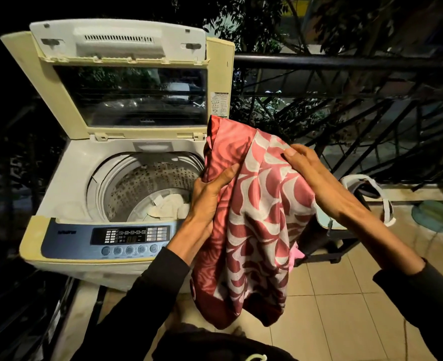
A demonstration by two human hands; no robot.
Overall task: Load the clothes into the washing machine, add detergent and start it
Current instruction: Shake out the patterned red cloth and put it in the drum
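Both hands hold a pink-and-white patterned cloth [254,217] up in the air, just right of the washer [126,162] and level with its open drum.

The left hand [207,201] comes up from the lower middle, forearm in a dark sleeve rising over the washer's front right corner. Its fingers are curled round the cloth's left edge, thumb laid along the front of the fabric and pointing up and right, so it grips a bunched fold of the darker red part.

The right hand [316,175] reaches in from the lower right, forearm slanting up and left, back of the hand toward the camera. Its fingers press on the cloth's upper right part and bend over the fabric at the tips; the cloth drapes down from under that hand. How much fabric is gathered beneath the palm cannot be told.

The cloth hangs in long folds from the two hands, its lower hem well below the washer's control panel [126,238].

The washer's lid [121,74] stands raised at the back. Inside the drum [147,188] lies a pale garment [168,207] at the bottom right.

Right of the washer, past the cloth, a dark bag with white handles [371,194] sits on the tiled floor by a black railing [345,62].
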